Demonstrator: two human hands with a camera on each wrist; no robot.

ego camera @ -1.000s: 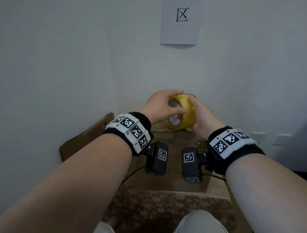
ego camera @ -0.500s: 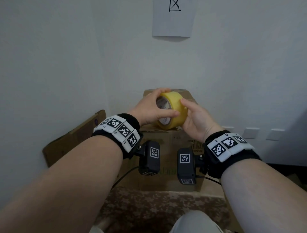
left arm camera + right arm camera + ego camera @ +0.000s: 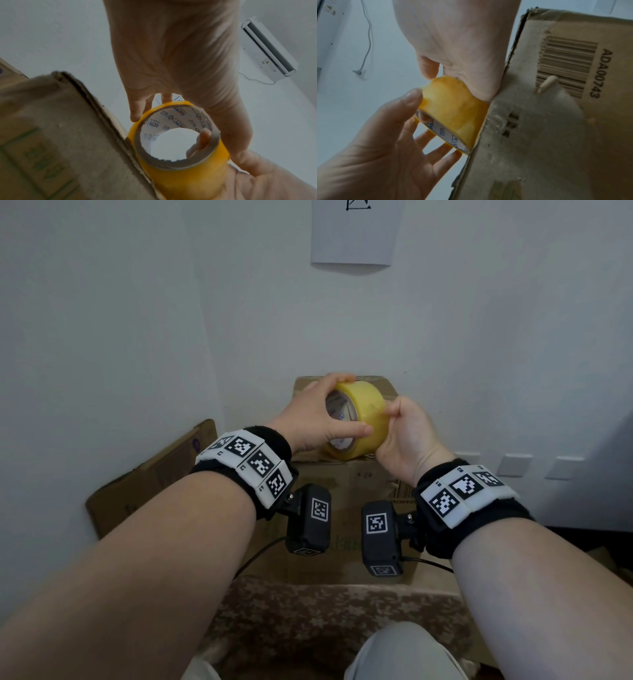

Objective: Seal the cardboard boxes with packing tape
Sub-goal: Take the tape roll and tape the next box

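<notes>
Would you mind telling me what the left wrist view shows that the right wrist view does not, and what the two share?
Only the left wrist view looks through the roll's printed cardboard core, with a fingertip hooked over its far rim, and shows a wall air conditioner. Only the right wrist view shows the barcode label reading ADA000743 on the cardboard box and the right hand pressing on the roll's outer face. Both show the yellow tape roll against the box edge, held by the left hand.
</notes>
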